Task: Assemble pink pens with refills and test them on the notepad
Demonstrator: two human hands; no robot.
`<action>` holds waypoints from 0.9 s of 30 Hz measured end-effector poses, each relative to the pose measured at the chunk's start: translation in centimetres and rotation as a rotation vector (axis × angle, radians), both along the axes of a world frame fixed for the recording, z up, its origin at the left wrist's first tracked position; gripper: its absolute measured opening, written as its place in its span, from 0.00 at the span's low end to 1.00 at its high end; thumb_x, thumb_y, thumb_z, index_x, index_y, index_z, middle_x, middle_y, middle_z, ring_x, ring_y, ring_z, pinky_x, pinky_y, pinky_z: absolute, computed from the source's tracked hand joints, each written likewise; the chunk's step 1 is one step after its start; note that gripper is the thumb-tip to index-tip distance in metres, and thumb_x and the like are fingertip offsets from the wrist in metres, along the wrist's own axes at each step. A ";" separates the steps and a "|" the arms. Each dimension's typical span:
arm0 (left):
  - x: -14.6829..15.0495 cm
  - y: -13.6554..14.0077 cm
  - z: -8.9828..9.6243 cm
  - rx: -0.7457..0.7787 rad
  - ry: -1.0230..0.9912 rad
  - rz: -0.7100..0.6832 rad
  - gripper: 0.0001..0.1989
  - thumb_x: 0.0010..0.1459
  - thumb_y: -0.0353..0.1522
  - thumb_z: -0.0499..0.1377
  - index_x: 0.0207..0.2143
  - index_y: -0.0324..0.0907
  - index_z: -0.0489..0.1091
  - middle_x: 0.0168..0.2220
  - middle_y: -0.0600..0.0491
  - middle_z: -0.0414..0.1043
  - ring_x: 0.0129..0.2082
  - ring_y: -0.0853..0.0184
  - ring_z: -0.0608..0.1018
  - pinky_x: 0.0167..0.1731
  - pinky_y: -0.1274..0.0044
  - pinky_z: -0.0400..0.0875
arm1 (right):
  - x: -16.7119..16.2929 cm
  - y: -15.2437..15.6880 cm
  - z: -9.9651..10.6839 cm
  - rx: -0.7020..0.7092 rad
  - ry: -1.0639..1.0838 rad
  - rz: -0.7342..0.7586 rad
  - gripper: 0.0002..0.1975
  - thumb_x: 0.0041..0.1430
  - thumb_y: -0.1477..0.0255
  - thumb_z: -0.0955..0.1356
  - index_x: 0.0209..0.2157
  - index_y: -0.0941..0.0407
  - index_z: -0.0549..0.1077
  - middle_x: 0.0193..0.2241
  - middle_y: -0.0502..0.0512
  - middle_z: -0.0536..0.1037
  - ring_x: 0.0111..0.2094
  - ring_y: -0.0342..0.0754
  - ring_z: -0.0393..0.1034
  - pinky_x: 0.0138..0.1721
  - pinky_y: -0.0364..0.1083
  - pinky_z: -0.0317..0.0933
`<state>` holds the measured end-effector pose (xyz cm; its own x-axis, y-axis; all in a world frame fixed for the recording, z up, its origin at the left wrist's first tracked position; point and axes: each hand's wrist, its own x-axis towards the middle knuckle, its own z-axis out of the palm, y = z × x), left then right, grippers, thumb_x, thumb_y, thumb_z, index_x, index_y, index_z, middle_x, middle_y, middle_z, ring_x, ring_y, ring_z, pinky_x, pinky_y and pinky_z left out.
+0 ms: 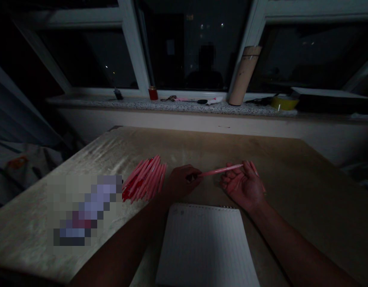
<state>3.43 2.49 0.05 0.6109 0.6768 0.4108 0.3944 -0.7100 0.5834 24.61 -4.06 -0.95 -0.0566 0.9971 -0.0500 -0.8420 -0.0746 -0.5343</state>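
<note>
A slim pink pen [221, 170] is held nearly level above the table, beyond the notebook. My left hand [182, 181] pinches its left end between thumb and fingertips. At the pen's right end, my right hand [246, 185] is turned palm up with curled fingers, the tip between thumb and forefinger. Partly hidden behind the right hand, more pink pen [255, 169] shows on the table. To the left of my left hand lies a heap of several pink pens [148, 179], with some red among them. A spiral-bound lined notebook [208, 247] lies open in front of me.
A blurred-out patch [91, 209] covers something on the table's left side. Along the windowsill [184, 104] stand a tall cardboard tube [245, 75], a small red jar [153, 93] and a roll of yellow tape [284, 103]. The room is dim.
</note>
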 end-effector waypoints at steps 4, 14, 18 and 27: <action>0.0 0.0 0.0 -0.018 0.000 0.003 0.10 0.55 0.35 0.56 0.34 0.40 0.73 0.27 0.55 0.70 0.26 0.74 0.70 0.27 0.82 0.62 | 0.1 0.0 0.0 -0.023 0.000 0.009 0.19 0.58 0.58 0.61 0.31 0.58 0.76 0.22 0.56 0.78 0.26 0.48 0.72 0.32 0.48 0.63; 0.0 -0.1 0.1 -0.022 -0.016 -0.001 0.11 0.56 0.37 0.55 0.33 0.40 0.73 0.27 0.54 0.70 0.26 0.74 0.69 0.28 0.81 0.62 | -0.7 0.2 0.1 0.058 -0.047 -0.098 0.12 0.59 0.67 0.63 0.27 0.55 0.74 0.19 0.50 0.75 0.22 0.44 0.68 0.27 0.46 0.62; 0.0 -0.1 0.0 -0.017 -0.018 -0.007 0.11 0.56 0.37 0.55 0.34 0.40 0.73 0.26 0.55 0.69 0.25 0.74 0.69 0.27 0.81 0.61 | -0.7 0.2 0.2 0.082 -0.051 -0.100 0.15 0.59 0.63 0.61 0.26 0.55 0.74 0.19 0.52 0.75 0.22 0.45 0.68 0.26 0.47 0.62; 0.0 -0.1 0.0 -0.037 0.013 -0.002 0.13 0.57 0.38 0.53 0.34 0.39 0.73 0.27 0.54 0.70 0.26 0.73 0.70 0.27 0.81 0.62 | -0.5 0.2 0.1 0.067 -0.036 -0.108 0.18 0.60 0.62 0.59 0.25 0.52 0.75 0.18 0.51 0.75 0.21 0.46 0.68 0.27 0.48 0.62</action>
<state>3.46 2.38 0.09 0.6171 0.6904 0.3774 0.4006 -0.6885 0.6046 24.16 -3.89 -0.81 0.0517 0.9985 0.0173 -0.8235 0.0524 -0.5648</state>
